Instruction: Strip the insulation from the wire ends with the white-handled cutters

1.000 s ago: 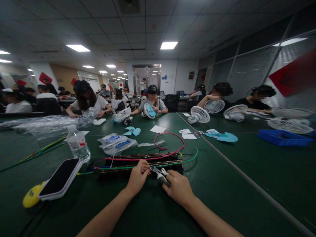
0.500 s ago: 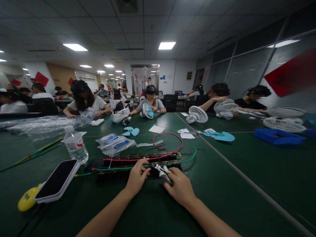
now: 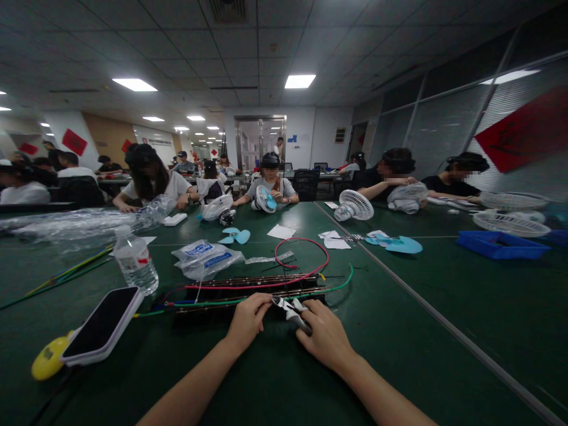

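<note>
My right hand (image 3: 326,337) is closed round a pair of small pliers (image 3: 290,310) with pale grips, jaws pointing left. My left hand (image 3: 248,319) pinches a thin wire right at the jaws, in front of a long black terminal strip (image 3: 248,287). A green wire (image 3: 213,302) and a red wire (image 3: 306,257) run along the strip, the red one looping behind it. Both hands rest low on the green table (image 3: 399,331).
A phone in a white case (image 3: 102,322) lies on a yellow object (image 3: 44,362) at left, by a water bottle (image 3: 134,260) and plastic bags (image 3: 206,257). Small fans (image 3: 355,205), blue blades (image 3: 397,244) and a blue tray (image 3: 501,245) lie farther off. Several people sit along the table's far side.
My hands stay together at the strip; the pliers have shifted slightly and the view has drifted a little. A person at the far right has lowered a fan onto the table.
</note>
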### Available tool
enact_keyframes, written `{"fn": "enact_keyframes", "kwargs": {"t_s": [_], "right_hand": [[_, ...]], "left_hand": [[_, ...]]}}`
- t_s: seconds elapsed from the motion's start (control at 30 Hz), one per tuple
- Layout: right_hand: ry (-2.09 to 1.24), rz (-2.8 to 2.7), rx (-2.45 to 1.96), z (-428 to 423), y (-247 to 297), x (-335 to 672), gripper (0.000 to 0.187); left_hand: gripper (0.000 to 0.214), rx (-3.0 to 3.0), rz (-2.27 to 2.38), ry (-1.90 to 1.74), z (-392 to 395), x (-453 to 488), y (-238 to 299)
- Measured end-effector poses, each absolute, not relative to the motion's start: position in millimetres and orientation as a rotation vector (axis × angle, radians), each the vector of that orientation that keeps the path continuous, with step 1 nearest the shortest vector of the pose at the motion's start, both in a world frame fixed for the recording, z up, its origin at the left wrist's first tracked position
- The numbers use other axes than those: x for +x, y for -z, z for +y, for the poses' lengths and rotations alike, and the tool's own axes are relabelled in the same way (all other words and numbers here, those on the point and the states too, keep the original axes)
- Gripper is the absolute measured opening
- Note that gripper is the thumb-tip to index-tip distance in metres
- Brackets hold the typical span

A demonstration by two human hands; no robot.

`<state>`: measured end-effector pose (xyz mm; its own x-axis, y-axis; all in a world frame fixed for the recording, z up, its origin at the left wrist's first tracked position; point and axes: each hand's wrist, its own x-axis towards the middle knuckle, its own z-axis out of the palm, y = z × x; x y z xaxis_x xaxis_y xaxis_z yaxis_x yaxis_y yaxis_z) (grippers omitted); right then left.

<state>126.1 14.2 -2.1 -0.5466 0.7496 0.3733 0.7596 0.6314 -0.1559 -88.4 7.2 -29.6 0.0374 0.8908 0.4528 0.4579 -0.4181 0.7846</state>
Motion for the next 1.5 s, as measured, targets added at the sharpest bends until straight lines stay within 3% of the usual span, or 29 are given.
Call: {"fn": "enact_keyframes", "kwargs": {"t_s": [0.27, 1.5], "right_hand": [[0.113, -2.524, -1.163, 12.4, -8.0, 129.5, 0.022], [0.086, -2.542, -1.214, 14.8, -2.9, 128.4, 0.016]], "left_hand": [[0.022, 1.931, 1.366, -1.376, 6.5, -86.9, 27.5], [0.027, 1.914, 1.383, -1.347, 4.2, -86.0, 20.3]]}}
